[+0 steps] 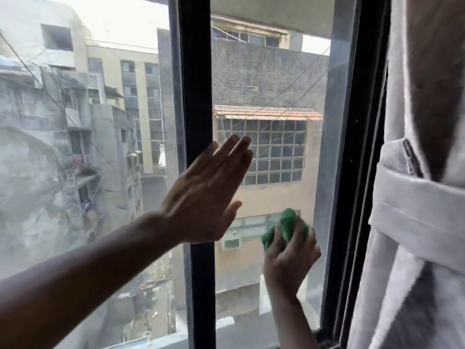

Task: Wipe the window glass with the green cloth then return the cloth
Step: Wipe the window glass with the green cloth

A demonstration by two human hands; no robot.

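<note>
A black window frame (197,96) splits the window glass (276,84). The left hand (203,197) lies flat across it, fingers straight and together. Right of it, the right hand (289,258) bunches the green cloth (285,229) against the pane, fingers curled. A grey curtain (425,222) hangs far right, cut off.

glass (276,84): smooth, hazy film | cloth (286,229): green, nubby fabric | frame (195,71): black, matt | curtain (415,222): grey, soft plush
</note>
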